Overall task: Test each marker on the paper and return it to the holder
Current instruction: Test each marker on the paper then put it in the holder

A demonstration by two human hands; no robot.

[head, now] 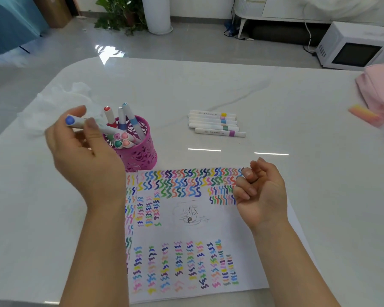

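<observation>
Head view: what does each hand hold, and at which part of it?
The left hand pinches a blue-capped marker on its barrel, just behind the cap. The right hand holds nothing.

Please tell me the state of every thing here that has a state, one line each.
Blue marker: held by left hand, slanted toward holder.
Right hand: fingers loosely curled, empty, above paper.
Holder: upright, with several markers inside.
Loose markers: lying side by side on table.
Paper: flat, covered with coloured squiggles.
Microwave: door shut.
</observation>
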